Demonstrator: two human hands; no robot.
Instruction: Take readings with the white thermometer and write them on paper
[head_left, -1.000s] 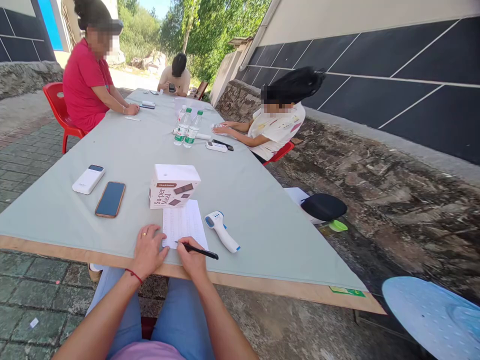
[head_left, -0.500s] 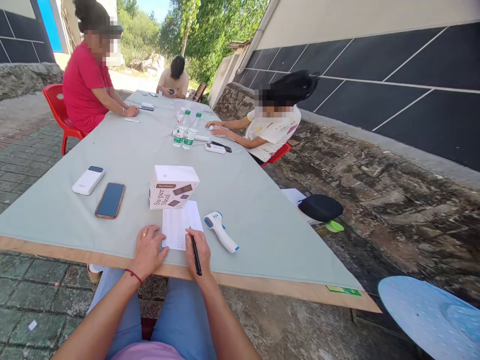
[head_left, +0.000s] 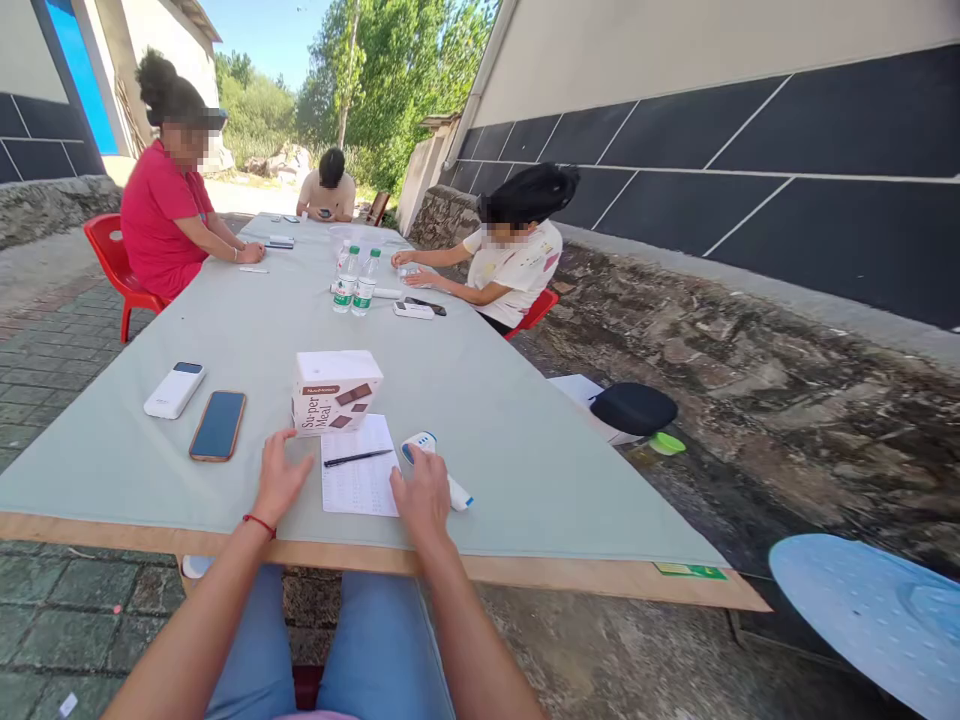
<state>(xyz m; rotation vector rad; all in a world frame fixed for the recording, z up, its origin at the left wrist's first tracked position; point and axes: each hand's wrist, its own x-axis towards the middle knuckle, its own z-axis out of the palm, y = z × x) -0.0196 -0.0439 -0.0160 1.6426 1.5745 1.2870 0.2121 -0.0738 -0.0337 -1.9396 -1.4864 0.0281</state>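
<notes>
A sheet of paper (head_left: 360,490) printed with rows of small text lies before me, and a black pen (head_left: 352,459) rests across it. Behind the sheet stands a white box (head_left: 337,390) with chocolate pieces pictured on its front. My left hand (head_left: 280,478) is open left of the paper, fingertips close to the box's lower left corner; contact is unclear. Over the white infrared thermometer (head_left: 459,494) is my right hand (head_left: 424,495), fingers apart and holding nothing. It covers the thermometer's middle, and I cannot tell whether it touches it.
A phone (head_left: 218,426) and a white power bank (head_left: 175,390) lie to the left. Two water bottles (head_left: 346,280) stand mid-table near another power bank (head_left: 413,310). Three people sit around the far part of the table. A black cap-like object (head_left: 634,409) is off the right edge.
My right hand has let go of the pen, which now lies on the paper, and has moved right over the thermometer. My left hand has left the paper and shifted toward the box.
</notes>
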